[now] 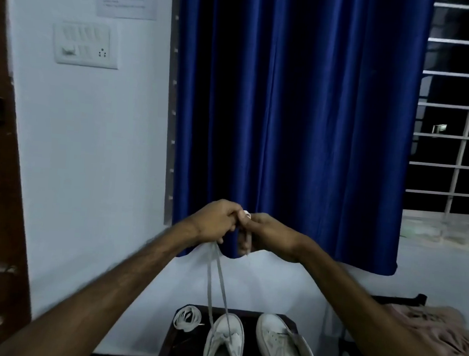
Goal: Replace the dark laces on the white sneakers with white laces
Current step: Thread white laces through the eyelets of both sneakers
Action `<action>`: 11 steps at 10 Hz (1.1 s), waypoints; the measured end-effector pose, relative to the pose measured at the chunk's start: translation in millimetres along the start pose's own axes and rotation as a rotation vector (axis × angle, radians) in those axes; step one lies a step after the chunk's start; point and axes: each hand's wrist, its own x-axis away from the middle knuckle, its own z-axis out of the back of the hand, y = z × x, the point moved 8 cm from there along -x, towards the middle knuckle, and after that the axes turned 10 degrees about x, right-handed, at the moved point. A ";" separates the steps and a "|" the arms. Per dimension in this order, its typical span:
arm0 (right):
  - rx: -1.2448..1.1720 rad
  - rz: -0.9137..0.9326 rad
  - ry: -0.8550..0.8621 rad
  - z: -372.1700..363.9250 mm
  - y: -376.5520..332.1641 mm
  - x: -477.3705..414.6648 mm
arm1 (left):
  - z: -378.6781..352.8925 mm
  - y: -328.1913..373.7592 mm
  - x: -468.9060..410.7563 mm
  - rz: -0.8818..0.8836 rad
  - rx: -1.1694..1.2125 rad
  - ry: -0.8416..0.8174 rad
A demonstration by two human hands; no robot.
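white sneakers (223, 342), pale lace (214, 283), blue curtain (289, 112)

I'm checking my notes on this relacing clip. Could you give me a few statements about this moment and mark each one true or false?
1. The left hand and right hand are raised close together, gripping a lace. True.
2. The lace runs down to the sneaker on the right of the view. False: both strands run down to the left sneaker.
3. A coiled lace lies on the dark table beside the left sneaker. True.
4. The curtain behind the hands is red. False: the curtain is blue.
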 end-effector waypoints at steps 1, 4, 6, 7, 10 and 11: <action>-0.155 -0.088 -0.072 -7.3 4.3 7.2 | 5.0 -8.9 -4.1 0.000 0.002 0.075; -1.005 0.294 0.283 18.9 -28.5 -24.6 | -52.7 -47.2 15.3 0.200 0.579 -0.028; 1.171 0.189 0.171 -20.3 33.8 -27.8 | -56.2 -90.5 33.0 0.199 0.354 -0.040; 1.013 0.045 0.205 -29.0 74.0 -15.1 | -51.9 -105.7 38.1 0.140 0.221 0.004; -0.894 -0.088 -0.059 -94.9 74.0 -12.6 | -74.7 -141.1 51.3 0.137 0.484 0.101; -0.920 -0.015 0.186 -87.6 93.4 -27.3 | -102.3 -159.7 61.4 0.189 0.354 -0.044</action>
